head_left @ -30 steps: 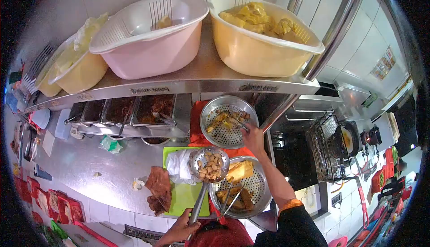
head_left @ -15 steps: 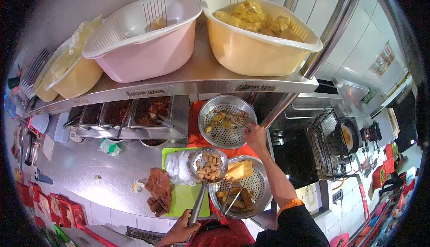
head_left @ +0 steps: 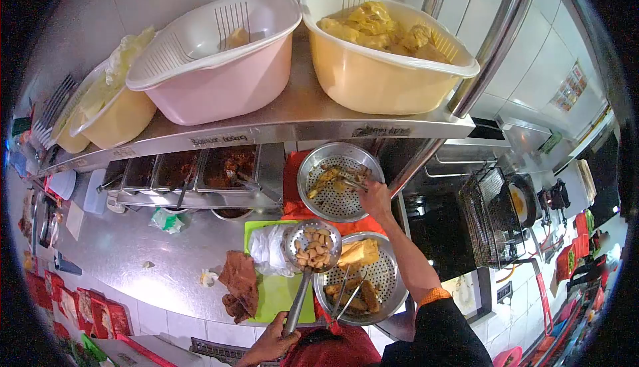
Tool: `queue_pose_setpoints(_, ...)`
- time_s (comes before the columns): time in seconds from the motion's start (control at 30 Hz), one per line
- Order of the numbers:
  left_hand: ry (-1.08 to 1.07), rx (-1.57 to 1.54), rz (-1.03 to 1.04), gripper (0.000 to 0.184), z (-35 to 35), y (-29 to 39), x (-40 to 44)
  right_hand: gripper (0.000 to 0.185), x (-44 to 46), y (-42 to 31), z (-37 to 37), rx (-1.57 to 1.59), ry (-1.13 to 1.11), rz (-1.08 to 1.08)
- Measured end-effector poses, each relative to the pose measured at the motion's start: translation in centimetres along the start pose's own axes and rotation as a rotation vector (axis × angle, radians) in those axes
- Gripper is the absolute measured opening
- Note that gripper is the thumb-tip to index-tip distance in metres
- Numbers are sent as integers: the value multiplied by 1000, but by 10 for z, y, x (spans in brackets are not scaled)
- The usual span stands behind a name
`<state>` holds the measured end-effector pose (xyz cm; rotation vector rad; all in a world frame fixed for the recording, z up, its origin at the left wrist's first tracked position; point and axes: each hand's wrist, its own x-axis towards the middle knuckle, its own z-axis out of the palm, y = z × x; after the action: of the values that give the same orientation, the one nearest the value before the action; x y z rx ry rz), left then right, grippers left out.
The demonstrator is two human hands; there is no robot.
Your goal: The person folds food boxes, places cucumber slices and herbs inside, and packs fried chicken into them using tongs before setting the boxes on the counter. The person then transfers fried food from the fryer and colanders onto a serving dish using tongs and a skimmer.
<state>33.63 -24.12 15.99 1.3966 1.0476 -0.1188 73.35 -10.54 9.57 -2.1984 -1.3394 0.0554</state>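
My left hand is closed round the handle of a perforated ladle, whose bowl holds small brown pieces. Its bowl is over the green cutting board's edge, beside a white plastic bag. My right hand grips metal tongs, their tips among browned food in the upper perforated bowl. Below it, a second perforated bowl contains a yellow block, brown pieces and another pair of tongs.
Plastic baskets stand on a metal shelf above. Sauce trays sit at the left under it. A brown cloth lies by the green board. Wire fry baskets and a pan with an egg are at the right.
The tongs in my right hand have shifted slightly within the upper bowl. My left hand still holds the ladle in nearly the same place. The camera view has moved a little.
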Motion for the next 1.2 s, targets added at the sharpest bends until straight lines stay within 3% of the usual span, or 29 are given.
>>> queue_pose_setpoints(0.1, 22, -4, 133, 48, 3, -8, 2, 20, 0, 0, -4, -14, 7, 26)
queue_pose_setpoints(0.23, 55, -24, 156, 50, 3, -3, -1, 21, 11, 6, 4, -64, 113, 15)
queue_pose_setpoints(0.33, 32, 27, 122, 53, -1, 0, -2, 23, 17, 21, 17, -211, 73, -18)
queue_pose_setpoints(0.43, 5, -101, 71, 53, -1, 12, -8, 25, 13, 7, 0, -116, 43, -102)
queue_pose_setpoints(0.5, 26, -179, 135, 53, 2, 3, -6, 25, 18, -6, -5, 17, -17, -39)
queue_pose_setpoints(0.63, 12, -175, 138, 54, 4, -23, 5, 26, 30, -19, 14, -61, 21, -47)
queue_pose_setpoints(0.83, 64, 33, 210, 56, 3, -27, 7, 26, 42, -24, 31, -118, -129, -22)
queue_pose_setpoints(0.9, 38, -17, 199, 58, 3, -26, 7, 23, 41, -7, 39, 199, -36, -149)
queue_pose_setpoints(1.03, 54, -4, 156, 59, 1, -13, 1, 19, 42, 30, 43, -64, 200, -261)
queue_pose_setpoints(1.1, 95, 49, 231, 58, 0, -12, 1, 17, 20, 8, -1, -15, 147, -92)
queue_pose_setpoints(1.13, 90, 24, 262, 53, 1, -16, 4, 19, 17, 16, 4, -65, 42, -66)
queue_pose_setpoints(1.2, 62, -5, 224, 52, 1, -15, 3, 21, 2, 13, -2, -68, 43, -11)
